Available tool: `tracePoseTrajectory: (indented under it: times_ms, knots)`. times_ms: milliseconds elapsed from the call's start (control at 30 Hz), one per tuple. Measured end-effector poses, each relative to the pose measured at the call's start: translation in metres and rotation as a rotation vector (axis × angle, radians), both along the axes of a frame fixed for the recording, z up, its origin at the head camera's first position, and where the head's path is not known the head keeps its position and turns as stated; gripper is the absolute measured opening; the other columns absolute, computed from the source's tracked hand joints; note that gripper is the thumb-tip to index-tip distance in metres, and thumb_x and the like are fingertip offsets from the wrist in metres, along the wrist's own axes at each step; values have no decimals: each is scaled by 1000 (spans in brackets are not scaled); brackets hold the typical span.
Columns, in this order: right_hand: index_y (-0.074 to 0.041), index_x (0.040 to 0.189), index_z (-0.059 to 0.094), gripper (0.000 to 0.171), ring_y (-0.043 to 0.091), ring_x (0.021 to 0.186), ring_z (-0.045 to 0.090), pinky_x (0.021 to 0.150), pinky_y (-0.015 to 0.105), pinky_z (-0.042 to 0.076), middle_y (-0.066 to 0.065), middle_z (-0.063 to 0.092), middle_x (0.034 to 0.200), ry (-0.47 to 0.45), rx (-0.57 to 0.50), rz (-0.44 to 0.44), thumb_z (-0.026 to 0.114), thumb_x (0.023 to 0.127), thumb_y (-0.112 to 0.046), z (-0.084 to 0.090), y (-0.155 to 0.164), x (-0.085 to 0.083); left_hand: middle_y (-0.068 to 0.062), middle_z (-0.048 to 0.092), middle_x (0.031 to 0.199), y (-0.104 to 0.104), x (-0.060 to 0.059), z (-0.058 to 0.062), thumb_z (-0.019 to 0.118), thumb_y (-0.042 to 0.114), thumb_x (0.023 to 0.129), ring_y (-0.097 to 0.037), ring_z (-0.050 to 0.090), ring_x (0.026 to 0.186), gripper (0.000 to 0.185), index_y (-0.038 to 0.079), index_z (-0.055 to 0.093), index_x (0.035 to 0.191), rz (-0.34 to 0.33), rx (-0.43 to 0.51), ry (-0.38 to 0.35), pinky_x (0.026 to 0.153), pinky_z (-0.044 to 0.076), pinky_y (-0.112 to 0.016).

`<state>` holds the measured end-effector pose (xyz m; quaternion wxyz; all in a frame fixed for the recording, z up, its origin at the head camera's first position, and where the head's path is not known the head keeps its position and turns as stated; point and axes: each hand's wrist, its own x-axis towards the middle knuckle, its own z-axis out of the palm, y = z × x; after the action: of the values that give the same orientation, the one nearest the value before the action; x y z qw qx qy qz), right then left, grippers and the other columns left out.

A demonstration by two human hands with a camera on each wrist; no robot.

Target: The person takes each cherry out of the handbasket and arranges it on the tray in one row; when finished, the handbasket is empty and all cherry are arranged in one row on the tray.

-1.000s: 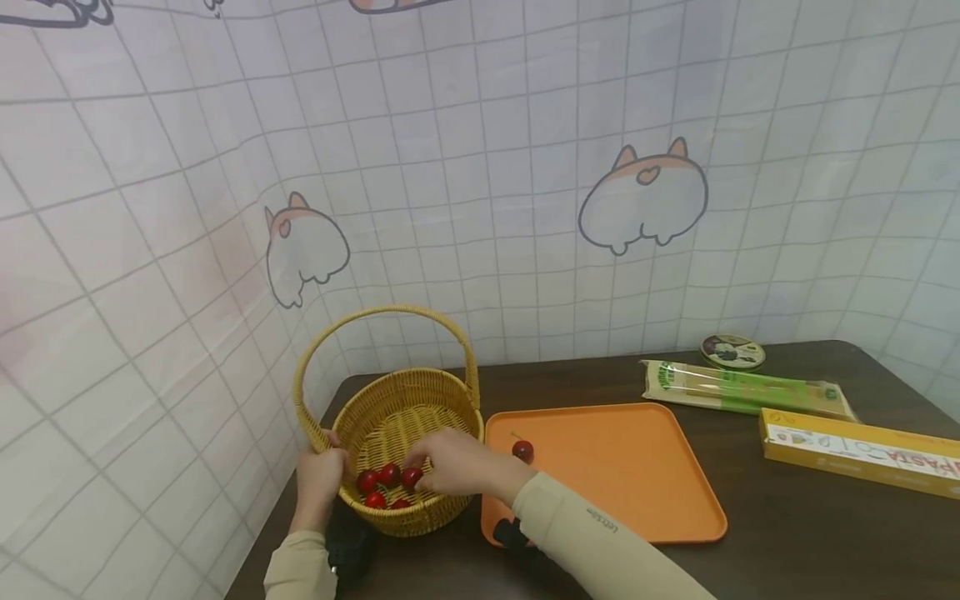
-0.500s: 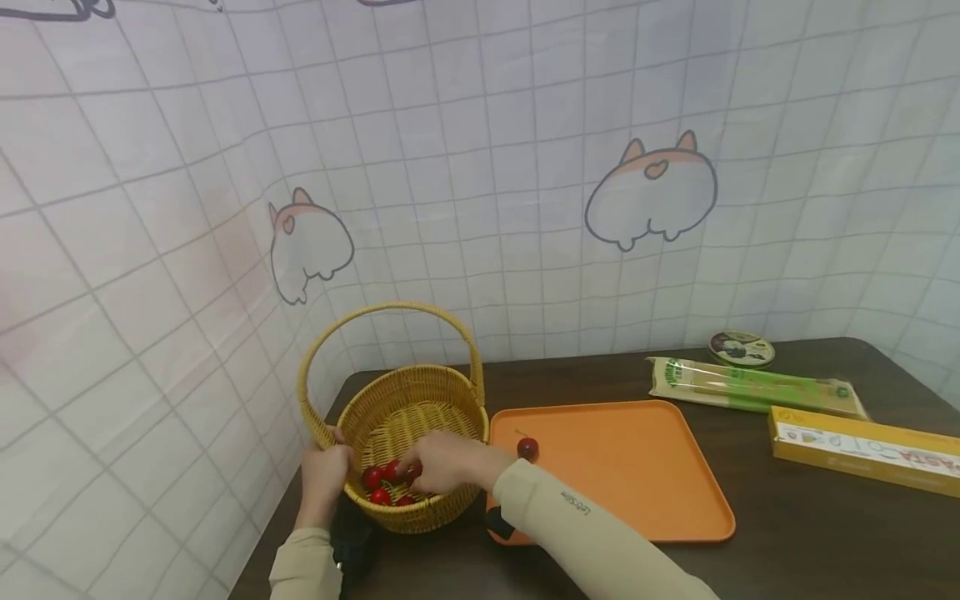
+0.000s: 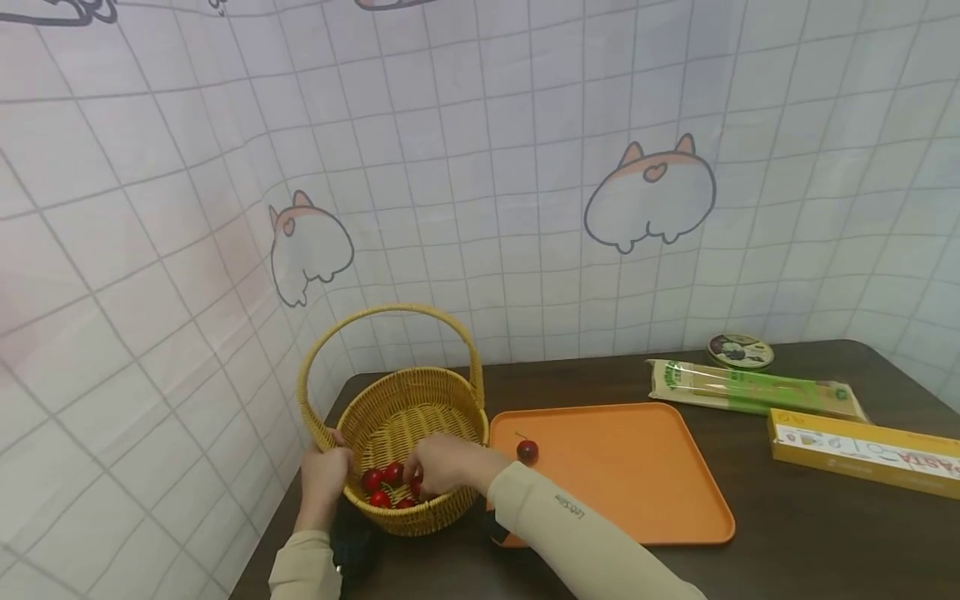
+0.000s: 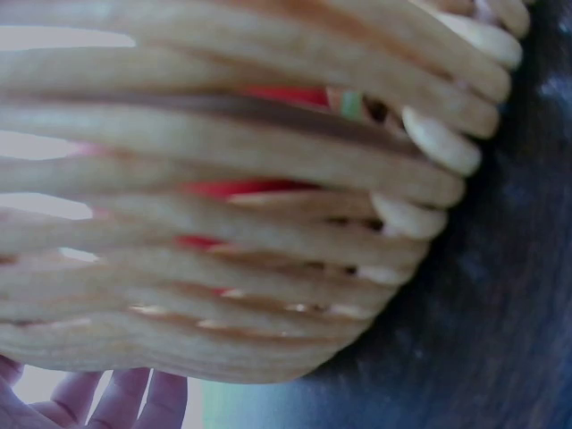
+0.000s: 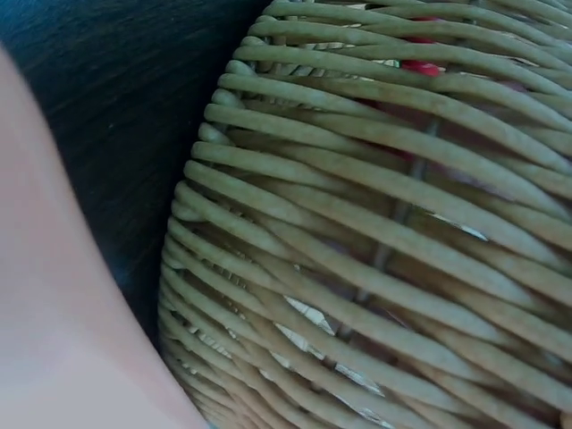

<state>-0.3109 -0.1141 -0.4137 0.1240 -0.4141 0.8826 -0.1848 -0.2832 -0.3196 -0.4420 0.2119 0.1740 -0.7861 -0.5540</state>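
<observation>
A yellow woven basket (image 3: 408, 523) with a tall hoop handle stands on the dark table, several red cherries (image 3: 394, 473) gathered at its near side. My left hand (image 3: 322, 482) grips the rim at the left foot of the handle; its fingers (image 4: 125, 402) show below the weave in the left wrist view. Reaching inside over the near right rim, my right hand (image 3: 450, 462) pinches a cherry (image 3: 417, 484) between thumb and fingers, partly hiding it. From the right wrist, the basket's wall (image 5: 357, 188) covers the fingertips, with bits of red behind the strands.
An orange tray (image 3: 615, 475) lies just right of the basket, bearing one stemmed cherry (image 3: 527, 451). Farther right are a green-and-clear packet (image 3: 757, 389), a yellow pasta box (image 3: 862, 450) and a round tin (image 3: 740, 352). A white grid-patterned curtain (image 3: 525, 250) hangs behind and at the left.
My right hand has shifted among the cherries, its fingers spreading over them and then closing around one. The left hand keeps its grip on the basket. The head view has shifted slightly.
</observation>
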Motion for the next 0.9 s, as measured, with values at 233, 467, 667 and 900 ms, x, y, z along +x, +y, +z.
tracePoseTrajectory:
  times_ms: [233,467,667,900]
  knots:
    - [-19,112,72,30,4,86,59,75,23,49,-9,67,95,23,-76,34,76,82,-19,2,2,0,-4,39,70,-2,1,-2,50,-7,68,-21,38,60,26,4,47,91,12,16,12,50,35,-32]
    - [-19,114,68,29,5,91,58,79,22,48,-9,65,104,110,-238,66,73,86,-25,5,13,0,-5,41,73,-1,1,0,50,-7,69,-21,40,63,28,2,47,96,0,25,2,52,36,-32]
    - [-21,115,65,29,5,87,54,76,20,47,-12,58,105,151,-392,53,71,88,-31,3,33,8,-6,41,74,0,2,0,50,-7,70,-21,40,63,29,2,47,97,11,26,-4,53,36,-32]
    - [-23,119,63,32,4,95,57,81,23,49,-13,58,110,115,-482,17,68,90,-34,3,57,20,-6,40,75,2,1,1,50,-7,70,-21,39,64,28,3,47,96,18,26,0,53,35,-32]
